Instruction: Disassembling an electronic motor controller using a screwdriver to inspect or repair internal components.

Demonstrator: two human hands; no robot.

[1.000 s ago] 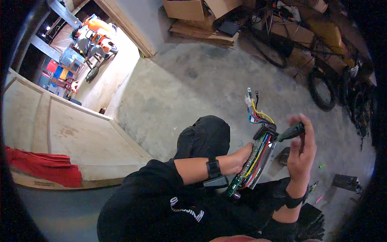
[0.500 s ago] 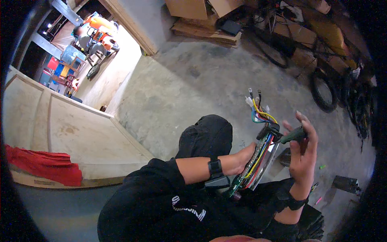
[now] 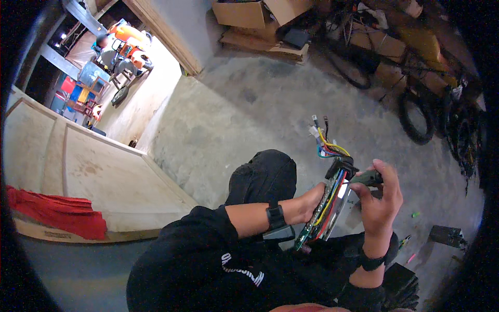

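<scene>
My left hand (image 3: 309,204) holds a long, slim electronic module (image 3: 326,210), a green circuit board with a metal side, tilted upward to the right. A bundle of coloured wires with connectors (image 3: 332,146) sticks out of its black top end, and more wires run along the board. My right hand (image 3: 378,205) grips a dark green screwdriver handle (image 3: 370,178) at the upper right side of the module, fingers curled round it. The screwdriver's tip is too small to make out against the module. My left hand's fingers are mostly hidden behind the module.
Cardboard boxes (image 3: 239,14), tyres (image 3: 413,117) and tangled parts lie along the back and right. A dark metal box (image 3: 446,236) sits right on the floor. Left are a pale panel (image 3: 104,184) with a red cloth (image 3: 52,210) and a doorway where a person (image 3: 106,52) is by an orange scooter (image 3: 129,35).
My right hand and the screwdriver have come down and leftward, closer to the module, with fingers more curled round the handle. The module shifted slightly left since half a second ago.
</scene>
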